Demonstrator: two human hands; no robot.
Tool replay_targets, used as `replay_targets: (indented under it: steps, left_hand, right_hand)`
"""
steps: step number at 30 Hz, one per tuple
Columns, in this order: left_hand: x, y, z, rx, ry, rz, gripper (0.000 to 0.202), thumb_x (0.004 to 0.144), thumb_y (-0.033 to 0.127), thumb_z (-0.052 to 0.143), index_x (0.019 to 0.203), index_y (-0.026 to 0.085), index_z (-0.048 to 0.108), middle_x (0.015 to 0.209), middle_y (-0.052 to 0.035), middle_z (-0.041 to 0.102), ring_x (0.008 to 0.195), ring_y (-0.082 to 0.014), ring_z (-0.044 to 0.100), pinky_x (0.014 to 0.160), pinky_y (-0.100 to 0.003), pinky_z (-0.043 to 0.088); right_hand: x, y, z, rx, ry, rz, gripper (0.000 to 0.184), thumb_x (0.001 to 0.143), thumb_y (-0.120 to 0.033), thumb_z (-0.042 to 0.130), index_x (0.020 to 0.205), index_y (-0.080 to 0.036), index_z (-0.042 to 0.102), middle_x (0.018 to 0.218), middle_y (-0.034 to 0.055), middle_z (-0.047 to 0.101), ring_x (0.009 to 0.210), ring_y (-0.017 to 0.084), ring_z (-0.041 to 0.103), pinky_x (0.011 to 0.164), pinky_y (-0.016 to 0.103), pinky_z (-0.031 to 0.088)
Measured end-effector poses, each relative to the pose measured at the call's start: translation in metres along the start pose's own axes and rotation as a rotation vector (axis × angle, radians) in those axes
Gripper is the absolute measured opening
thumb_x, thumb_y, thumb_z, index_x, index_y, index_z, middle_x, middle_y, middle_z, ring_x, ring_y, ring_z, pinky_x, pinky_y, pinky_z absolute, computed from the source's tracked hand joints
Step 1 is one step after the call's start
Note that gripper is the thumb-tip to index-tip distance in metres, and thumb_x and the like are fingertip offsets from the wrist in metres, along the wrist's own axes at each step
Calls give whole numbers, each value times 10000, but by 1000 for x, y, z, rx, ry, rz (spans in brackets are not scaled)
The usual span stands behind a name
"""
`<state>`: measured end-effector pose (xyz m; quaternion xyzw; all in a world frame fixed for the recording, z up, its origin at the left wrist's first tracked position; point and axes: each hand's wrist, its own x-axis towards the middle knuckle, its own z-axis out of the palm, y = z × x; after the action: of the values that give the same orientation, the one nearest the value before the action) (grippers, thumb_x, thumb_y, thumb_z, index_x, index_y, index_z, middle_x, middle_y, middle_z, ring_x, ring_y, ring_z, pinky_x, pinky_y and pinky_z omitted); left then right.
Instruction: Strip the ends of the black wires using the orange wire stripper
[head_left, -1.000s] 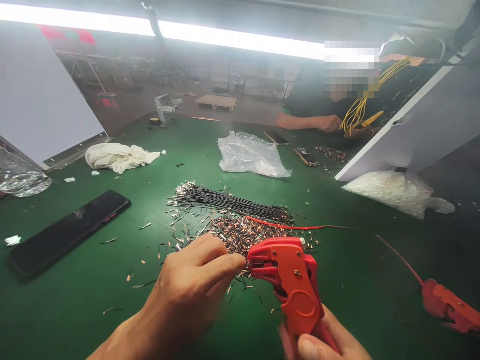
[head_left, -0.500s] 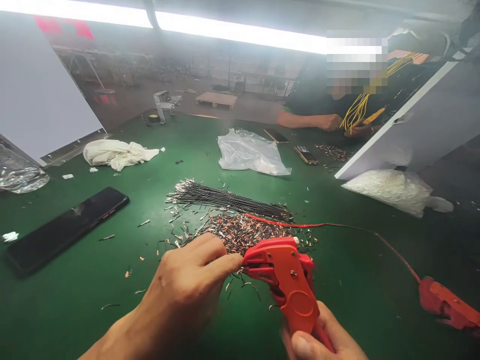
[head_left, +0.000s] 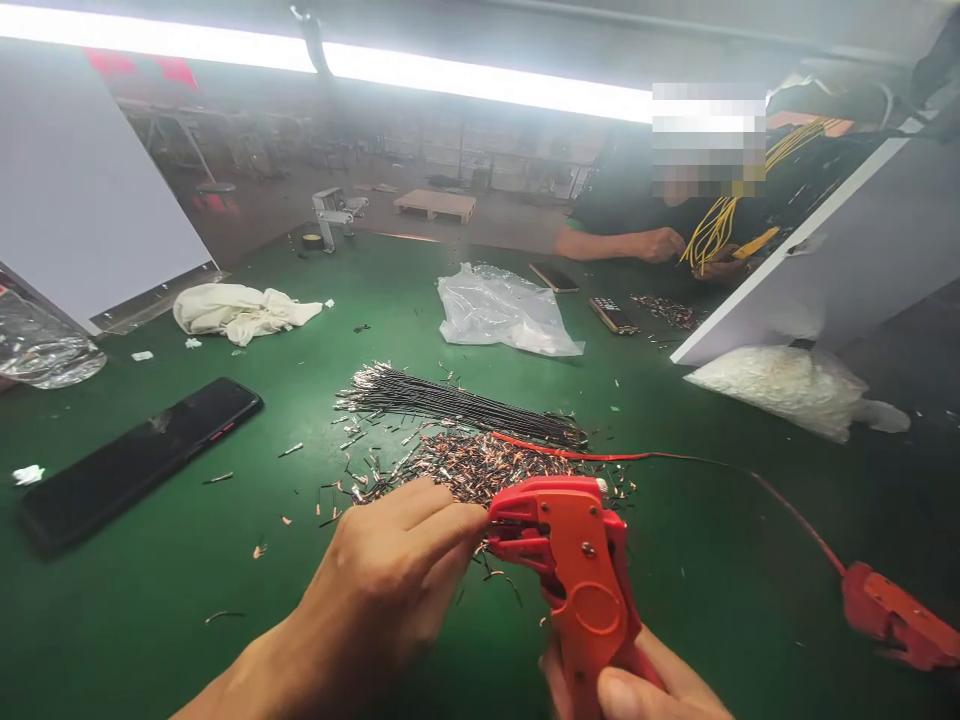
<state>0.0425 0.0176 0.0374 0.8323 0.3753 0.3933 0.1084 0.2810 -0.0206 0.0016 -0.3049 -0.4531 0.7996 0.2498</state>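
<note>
My right hand [head_left: 637,685] at the bottom edge grips the handles of a red wire stripper [head_left: 577,565], whose jaws point left. My left hand [head_left: 390,580] is pinched, thumb and forefinger pressed together right at the jaws; what they hold is too small to make out. Just beyond the tool lies a heap of short stripped wire scraps [head_left: 480,465] with copper ends. Behind it rests a bundle of thin black wires [head_left: 450,400] with bared tips.
A black phone [head_left: 139,460] lies at left on the green table [head_left: 225,580]. A white cloth [head_left: 236,310], clear plastic bags [head_left: 502,310], a bag of white parts [head_left: 795,385] and a second red tool [head_left: 896,615] on a red wire surround the work. Across the table, a co-worker's hands [head_left: 664,245] handle yellow wires.
Both hands and the stripper stay almost in place; the tool's jaws shifted slightly left and the view wobbled a little.
</note>
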Motion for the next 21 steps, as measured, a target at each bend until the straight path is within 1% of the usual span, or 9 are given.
replay_targets:
  steps: [3,5,10,13,15,17,19,20,21]
  left_hand:
    - [2,1,-1,16,26,-24,177,888,47,552,961,194,618,696,9,572,612,-110,491,540,-218,405]
    - [3,1,-3,9,57,-29,182,892,42,554,973,191,621,692,11,568,622,-110,485,540,-217,401]
    - [4,-3,-6,10,85,-21,220,909,25,505,1019,177,621,715,4,587,635,-106,487,547,-219,413]
    - [0,-6,-3,35,79,1,256,904,7,485,1052,168,618,703,9,591,619,-95,510,539,-203,429]
    - [-3,-7,1,48,73,7,270,901,4,487,1082,161,611,759,-5,646,649,-88,566,574,-194,468]
    - [-5,-7,3,48,70,-2,260,903,12,488,1082,159,607,839,-27,695,700,-88,622,626,-193,504]
    - [-5,-6,4,36,68,-13,249,903,16,473,1049,164,610,845,-28,705,695,-88,637,625,-192,512]
    - [-4,-6,3,26,67,-21,251,903,14,460,1029,169,613,812,-18,697,662,-84,629,604,-189,507]
    - [-3,-5,3,18,70,-30,254,903,14,450,1012,172,616,770,-5,682,626,-79,615,580,-186,500]
  right_hand:
    - [3,5,-3,68,-92,-53,437,796,-554,638,852,-123,591,639,-26,422,534,89,338,517,221,266]
    - [4,8,-5,135,-126,-54,416,788,-510,662,916,-119,603,670,-15,462,540,89,355,533,222,289]
    - [4,5,-6,213,-209,-1,353,740,-334,754,992,-123,623,807,18,537,653,104,448,644,228,361]
    - [3,2,-3,245,-223,72,403,746,-283,763,1097,-135,631,870,29,562,749,114,501,688,213,368]
    - [2,2,0,326,-190,83,400,705,-255,778,1066,-128,663,801,14,567,679,98,490,646,193,362]
    - [2,3,4,423,-145,64,403,657,-228,771,1035,-114,690,723,-2,558,574,80,429,570,179,338]
    - [3,4,5,479,-119,52,426,645,-220,734,1053,-107,694,703,1,568,527,78,386,529,179,321]
    - [3,4,5,483,-187,51,453,634,-221,731,1070,-104,692,704,8,582,525,82,399,529,183,327]
    - [3,5,4,497,-191,35,460,632,-228,724,1072,-96,691,710,18,592,534,85,400,534,182,327]
